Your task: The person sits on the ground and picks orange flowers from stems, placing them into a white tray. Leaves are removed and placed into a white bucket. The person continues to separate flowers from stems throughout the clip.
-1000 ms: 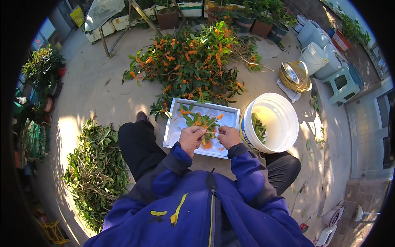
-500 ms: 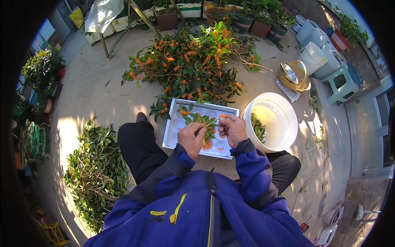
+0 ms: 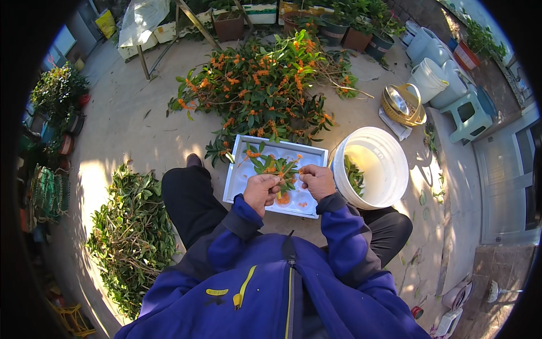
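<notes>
My left hand is closed around a small flowering sprig with green leaves and clusters of tiny orange blossoms. Close by on the right, my right hand pinches at the sprig's side, with bits of orange blossom at its fingertips. Both hands are above a shallow white tray with round hollows in its bottom. Loose orange blossoms lie in some of the hollows near its front edge. The sprig hides part of the tray.
A big heap of orange-flowered branches lies beyond the tray. A white bucket holding some leaves stands to the right. Cut leafy branches are piled at left. A yellow basket with a metal bowl and a pale green stool sit farther right.
My right hand has shifted slightly down, its fingers turned in toward the sprig. My left hand has turned and moved slightly left, still gripping the sprig.
</notes>
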Motion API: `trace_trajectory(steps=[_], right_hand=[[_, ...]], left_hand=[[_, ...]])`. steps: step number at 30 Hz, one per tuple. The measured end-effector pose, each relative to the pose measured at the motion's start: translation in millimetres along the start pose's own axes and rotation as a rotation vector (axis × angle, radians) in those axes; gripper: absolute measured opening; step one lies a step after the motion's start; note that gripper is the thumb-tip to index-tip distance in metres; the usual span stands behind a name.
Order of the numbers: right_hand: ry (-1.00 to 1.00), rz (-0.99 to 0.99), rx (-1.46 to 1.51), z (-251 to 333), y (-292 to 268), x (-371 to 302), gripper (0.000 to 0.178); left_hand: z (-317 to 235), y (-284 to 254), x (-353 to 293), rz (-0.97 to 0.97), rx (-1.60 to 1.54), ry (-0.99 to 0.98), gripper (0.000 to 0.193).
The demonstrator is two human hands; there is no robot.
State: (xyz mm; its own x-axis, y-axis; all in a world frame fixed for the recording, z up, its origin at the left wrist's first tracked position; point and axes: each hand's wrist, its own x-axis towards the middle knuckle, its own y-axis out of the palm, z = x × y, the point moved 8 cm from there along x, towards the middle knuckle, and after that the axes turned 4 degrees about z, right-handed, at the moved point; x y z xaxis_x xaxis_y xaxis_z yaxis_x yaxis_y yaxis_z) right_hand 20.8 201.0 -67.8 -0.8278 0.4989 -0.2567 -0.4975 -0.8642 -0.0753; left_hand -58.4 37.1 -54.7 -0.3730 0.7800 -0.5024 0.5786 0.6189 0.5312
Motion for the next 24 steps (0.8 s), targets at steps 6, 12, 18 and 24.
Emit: trace_trajectory(steps=[6,12,18,24], right_hand=[[0.015,0.007,0.248,19,10,-8,0.016],[-0.005,-0.026,0.334,36,9,-8,0.015],[-0.054,-0.104,0.390,37,8,-11,0.010],[-0.173,-0.229,0.151,40,1,-16,0.012]], left_hand=[[9,-3,-1,0.007,-0.036,-0.086,0.018],[11,3,0,0.038,0.008,-0.088,0.017],[8,5,1,-0.007,0.058,0.028,0.015],[-6,6,-2,-0.210,0.365,0.359,0.012]])
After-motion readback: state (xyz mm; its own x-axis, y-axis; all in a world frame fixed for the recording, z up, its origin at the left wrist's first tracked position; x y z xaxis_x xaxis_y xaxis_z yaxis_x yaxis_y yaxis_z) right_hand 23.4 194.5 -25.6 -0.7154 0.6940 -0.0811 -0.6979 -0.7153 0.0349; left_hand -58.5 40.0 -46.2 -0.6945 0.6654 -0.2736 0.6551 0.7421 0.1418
